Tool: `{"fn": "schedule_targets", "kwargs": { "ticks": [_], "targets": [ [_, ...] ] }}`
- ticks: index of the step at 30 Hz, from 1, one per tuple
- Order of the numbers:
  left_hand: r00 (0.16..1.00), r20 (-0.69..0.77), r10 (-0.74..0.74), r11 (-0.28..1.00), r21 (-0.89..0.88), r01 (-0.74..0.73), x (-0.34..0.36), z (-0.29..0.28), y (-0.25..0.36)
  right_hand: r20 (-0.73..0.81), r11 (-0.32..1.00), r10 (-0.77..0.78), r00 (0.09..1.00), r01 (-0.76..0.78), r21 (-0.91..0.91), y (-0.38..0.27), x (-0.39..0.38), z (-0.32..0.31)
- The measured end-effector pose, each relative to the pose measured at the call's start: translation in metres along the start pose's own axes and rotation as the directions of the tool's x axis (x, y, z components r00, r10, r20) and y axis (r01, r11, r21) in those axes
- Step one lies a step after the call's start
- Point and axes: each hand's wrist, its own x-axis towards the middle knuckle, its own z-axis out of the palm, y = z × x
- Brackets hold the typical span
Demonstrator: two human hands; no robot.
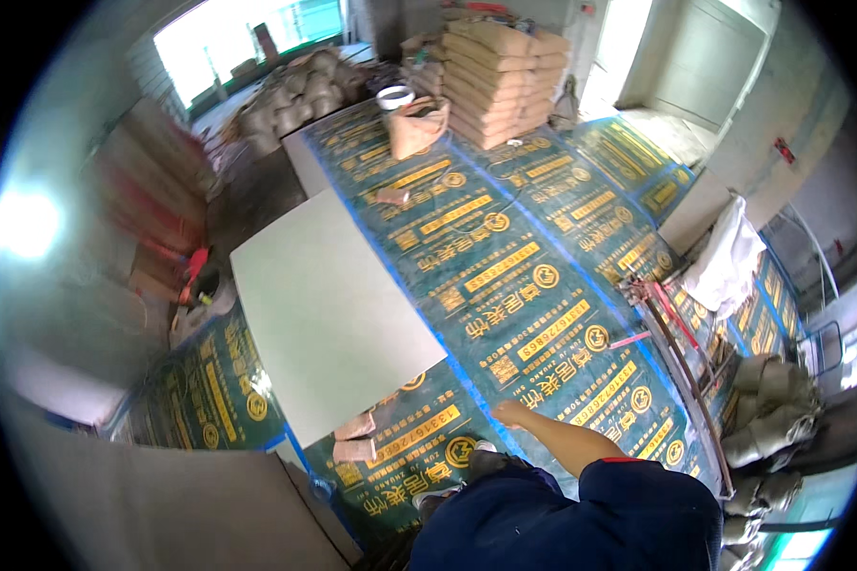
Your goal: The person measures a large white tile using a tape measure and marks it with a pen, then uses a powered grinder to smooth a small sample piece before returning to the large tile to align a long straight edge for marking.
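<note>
Head view: the right hand hangs over the green floor covering, beside a strip of blue tape. Its fingers look curled in, though whether they grasp anything cannot be told; the left hand is out of view, its state unknown. A large slab lies on the floor, ahead of the right hand and to its left, its nearest corner apart from the fingers. It is flat, rectangular, off-white with a faint greenish tint, plain and smooth-looking, with straight edges. Two pinkish blocks sit at its near edge, close to the person's shoes.
</note>
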Motion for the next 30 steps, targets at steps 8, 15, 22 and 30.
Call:
{"fn": "schedule_targets", "kwargs": {
  "ticks": [8,15,22,30],
  "targets": [
    [0.495,0.815,0.302,0.888,-0.429,0.164,-0.181,0.145,0.166,0.039,0.886,0.421,0.906,-0.420,0.195,0.074,-0.062,-0.095],
    [-0.435,0.702,0.565,0.820,-0.539,0.195,-0.395,0.235,0.501,-0.191,0.599,0.673,0.715,-0.375,0.707,0.126,-0.111,-0.108],
    [-0.648,0.644,0.406,0.847,-0.531,0.002,-0.457,0.344,0.687,0.113,0.361,0.835,0.538,-0.691,0.627,0.167,-0.189,-0.033],
    [-0.630,0.719,0.293,0.903,-0.424,-0.064,-0.470,0.469,0.917,0.467,-0.299,0.859,0.210,-0.534,0.791,0.227,-0.223,-0.115]
  ]
}}
